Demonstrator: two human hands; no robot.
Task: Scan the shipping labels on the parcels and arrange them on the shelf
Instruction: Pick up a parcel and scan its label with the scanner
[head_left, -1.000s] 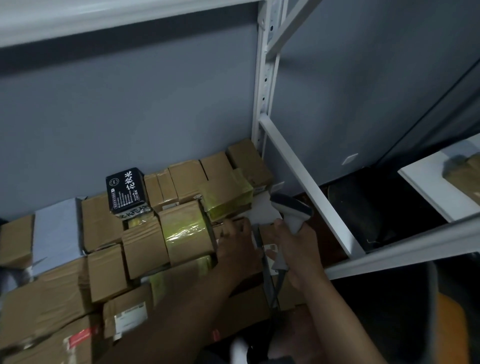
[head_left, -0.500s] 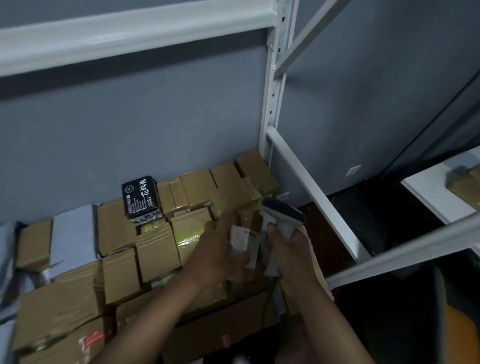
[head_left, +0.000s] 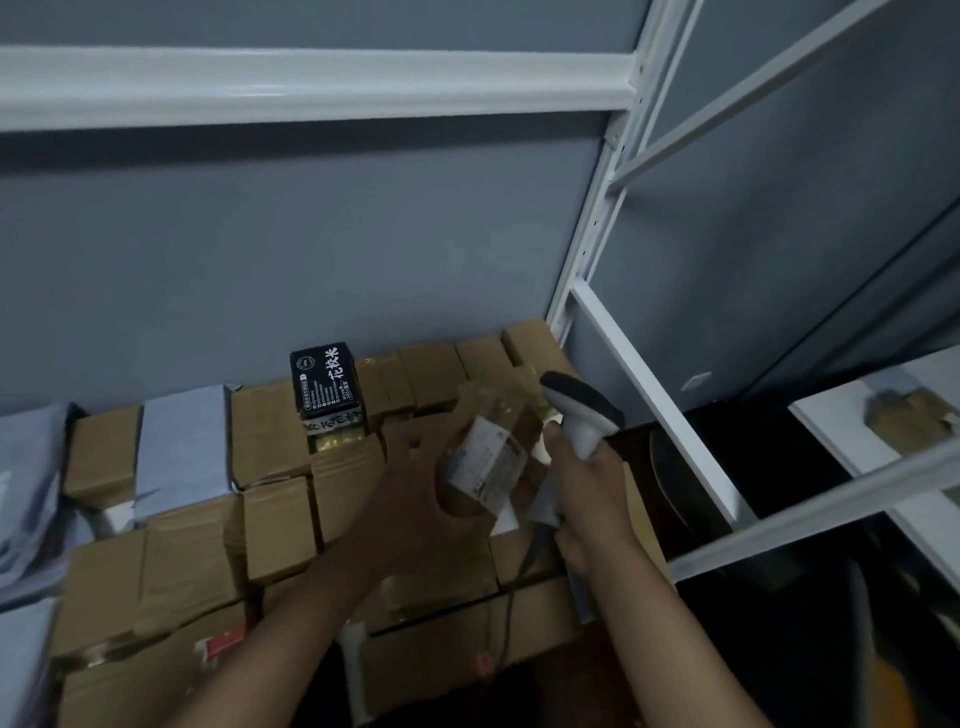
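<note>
Cardboard parcel (head_left: 485, 457) up for scanning — label facing you.
Your left hand (head_left: 415, 499) is gripping it above the stack; your right (head_left: 592, 499) is clutching the scanner (head_left: 582, 415) beside it — next, aim squarely, then shelve.

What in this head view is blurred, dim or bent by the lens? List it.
Head view: dim overall, deep black to the right of the shelf frame; the parcel in the left hand is smeared, its label unreadable; the right hand grips the scanner, fairly sharp; the white beam bows from wide-angle distortion; print on the black box stays legible.
</note>
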